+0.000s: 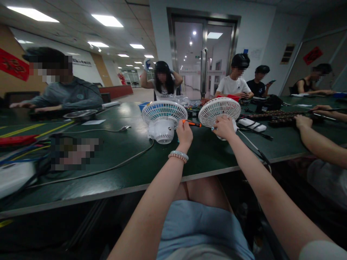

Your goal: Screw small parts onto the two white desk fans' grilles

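Two small white desk fans stand on the dark green table (206,155). My left hand (184,132), with a bead bracelet at the wrist, is closed around an orange-handled screwdriver (193,124) whose tip points right, between the two fans. The left fan (163,121) stands just left of that hand, its round grille facing me. My right hand (223,127) grips the lower rim of the right fan (219,111), whose grille tilts toward me. A white cable (251,142) runs from the right fan off the table's near edge.
Grey cables (130,159) trail across the table on the left. A white power strip (252,125) lies right of the fans. A co-worker's arms (314,139) reach in from the right. Several people sit round the far side; a metal tray (80,114) lies at the left.
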Demonstrator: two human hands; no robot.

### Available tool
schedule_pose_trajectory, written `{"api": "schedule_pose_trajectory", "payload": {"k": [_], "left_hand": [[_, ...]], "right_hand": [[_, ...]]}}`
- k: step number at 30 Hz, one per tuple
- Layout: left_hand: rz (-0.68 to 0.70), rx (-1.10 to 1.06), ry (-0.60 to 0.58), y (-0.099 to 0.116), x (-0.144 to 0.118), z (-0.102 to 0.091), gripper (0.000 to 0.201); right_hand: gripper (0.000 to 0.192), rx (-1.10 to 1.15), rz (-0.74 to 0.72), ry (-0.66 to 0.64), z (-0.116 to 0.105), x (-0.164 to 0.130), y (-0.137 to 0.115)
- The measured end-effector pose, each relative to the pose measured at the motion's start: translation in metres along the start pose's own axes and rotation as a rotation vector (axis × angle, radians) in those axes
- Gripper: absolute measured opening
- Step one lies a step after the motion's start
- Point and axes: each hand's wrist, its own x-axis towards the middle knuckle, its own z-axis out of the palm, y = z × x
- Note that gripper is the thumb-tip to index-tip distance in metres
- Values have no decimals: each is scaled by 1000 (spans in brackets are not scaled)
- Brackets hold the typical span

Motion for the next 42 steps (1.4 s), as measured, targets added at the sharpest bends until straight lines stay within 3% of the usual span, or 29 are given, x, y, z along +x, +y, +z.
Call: {"api": "schedule_pose_trajectory", "payload": {"k": [11,21,42], "left_hand": [[2,71,9,2,0,0,23],[107,154,18,-3,1,-1,27],[106,152,-7,-2,-1,-1,32]], "right_hand": [[25,-8,9,-16,-2,0,-1],[26,-10,12,-12,-1,0,-2],[26,-20,12,-16,-1,0,-1]]}}
